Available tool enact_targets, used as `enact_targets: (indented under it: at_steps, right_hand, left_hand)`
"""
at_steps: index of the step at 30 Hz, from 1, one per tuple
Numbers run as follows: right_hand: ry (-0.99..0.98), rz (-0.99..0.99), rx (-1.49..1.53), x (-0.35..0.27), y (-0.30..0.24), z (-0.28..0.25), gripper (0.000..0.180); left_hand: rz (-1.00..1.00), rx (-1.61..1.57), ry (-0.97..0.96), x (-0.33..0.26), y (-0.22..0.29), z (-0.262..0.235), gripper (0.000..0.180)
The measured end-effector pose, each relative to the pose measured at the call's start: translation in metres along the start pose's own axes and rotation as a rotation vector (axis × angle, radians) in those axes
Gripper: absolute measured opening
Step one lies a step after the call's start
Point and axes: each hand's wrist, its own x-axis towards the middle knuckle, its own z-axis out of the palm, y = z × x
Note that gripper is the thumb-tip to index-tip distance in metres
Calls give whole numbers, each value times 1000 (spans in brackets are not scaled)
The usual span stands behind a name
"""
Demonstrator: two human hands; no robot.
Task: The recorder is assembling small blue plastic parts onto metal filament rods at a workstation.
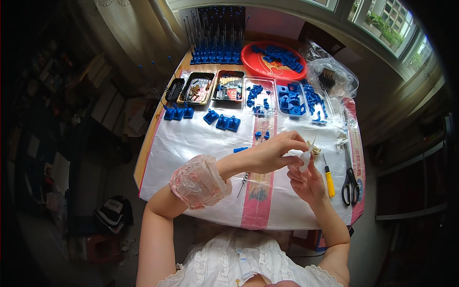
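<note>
My left hand (pixel 282 149) reaches across to the right side of the table, its fingers bent together at a small white piece (pixel 305 156) that looks thin and soft. From the other side, my right hand (pixel 308 182) holds the same white piece between curled fingers. Just behind them lies a crumpled beige bit (pixel 315 150). Beside my right hand rests a screwdriver (pixel 329 178) with a yellow handle, and further right a pair of black-handled scissors (pixel 350 184). Under my left forearm, a small black spring on a thin rod (pixel 244 182) lies on the table cover.
Blue clip-like parts (pixel 227 122) stand in the middle left. Behind them sit a black tray (pixel 196 88) and a clear box (pixel 290 97) of blue parts. At the back are a rack of upright springs (pixel 216 55), a red plate (pixel 248 57) and a plastic bag (pixel 346 76).
</note>
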Motion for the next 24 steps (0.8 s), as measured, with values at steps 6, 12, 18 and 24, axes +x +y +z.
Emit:
enact_targets:
  at_steps: [6,12,18,24]
  right_hand:
    - [-189,-11,84,3,-5,-8,40]
    - [-205,-201,108,1,-23,4,39]
    - [-223,-230,71,2,-26,6,38]
    - [-188,-219,73,5,-27,1,36]
  left_hand:
    - [-22,-40,9,6,2,9,38]
    - [-128,389,273,-62,1,-1,31]
    - [89,1041,20,-133,-7,-7,31]
    - [341,1176,-111,-121,-35,-1,19]
